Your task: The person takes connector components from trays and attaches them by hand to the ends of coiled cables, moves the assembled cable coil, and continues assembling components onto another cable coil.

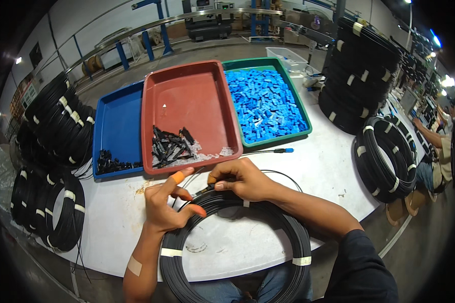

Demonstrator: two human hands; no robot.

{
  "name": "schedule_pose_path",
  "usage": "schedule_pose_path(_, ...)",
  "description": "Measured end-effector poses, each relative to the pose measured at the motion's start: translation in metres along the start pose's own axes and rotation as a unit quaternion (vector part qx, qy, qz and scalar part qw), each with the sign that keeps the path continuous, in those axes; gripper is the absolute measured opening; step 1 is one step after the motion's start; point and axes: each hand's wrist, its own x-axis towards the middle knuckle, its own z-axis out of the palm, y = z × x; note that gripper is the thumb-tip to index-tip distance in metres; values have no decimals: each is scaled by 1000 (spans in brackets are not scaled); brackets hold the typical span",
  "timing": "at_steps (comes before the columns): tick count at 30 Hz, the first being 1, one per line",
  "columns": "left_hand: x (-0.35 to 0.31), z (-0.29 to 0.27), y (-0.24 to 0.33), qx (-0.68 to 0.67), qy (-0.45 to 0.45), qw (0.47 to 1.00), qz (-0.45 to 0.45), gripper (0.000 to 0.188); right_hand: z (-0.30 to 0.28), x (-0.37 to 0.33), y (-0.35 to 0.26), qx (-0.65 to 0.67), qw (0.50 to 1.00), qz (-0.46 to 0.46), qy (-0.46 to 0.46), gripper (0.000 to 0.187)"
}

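Observation:
A large coil of black cable [299,235], bound with pale tape, rests on the table's near edge in front of me. Above its far side my right hand [245,181] is closed, thumb and fingers pinching a small black cable connector [207,189]. Just left of that connector, my left hand [168,204] has its thumb and forefinger spread apart, with orange coverings on the fingertips. Nothing shows between those two; its other fingers are partly hidden. Beyond my right hand lies a cable end with a blue-tipped connector [284,150].
Past my hands stand a red tray [187,96] with black parts and clear bits, a blue tray [119,108] with black parts, and a green tray [301,113] of blue pieces. Cable coils stack at left [60,121] and right [356,76]. Another person [442,141] sits far right.

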Motion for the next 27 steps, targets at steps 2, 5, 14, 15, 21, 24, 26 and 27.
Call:
schedule_pose_path(2,-1,5,-7,11,45,999,4,80,0,-1,2,54,998,13,26,17)
schedule_pose_path(5,5,-3,-10,-23,68,997,-41,78,2,1,-3,-4,997,-66,33,16)
schedule_pose_path(14,129,27,30,65,-100,987,105,32,7,6,13,-36,994,-101,25,12)
schedule_pose_path(15,145,37,37,86,-138,980,118,30,10,6,18,-39,991,-123,41,9)
schedule_pose_path(21,215,116,12,229,-249,911,238,23,16,1,11,-55,994,-90,41,11)
schedule_pose_path(24,240,155,-14,261,-293,889,235,22,15,1,1,-106,992,-67,-17,13)
schedule_pose_path(26,256,179,-21,272,-315,885,209,25,14,0,2,-90,994,-59,-23,13)
schedule_pose_path(27,263,190,-27,270,-316,885,210,25,12,-1,2,-79,995,-57,-23,13)
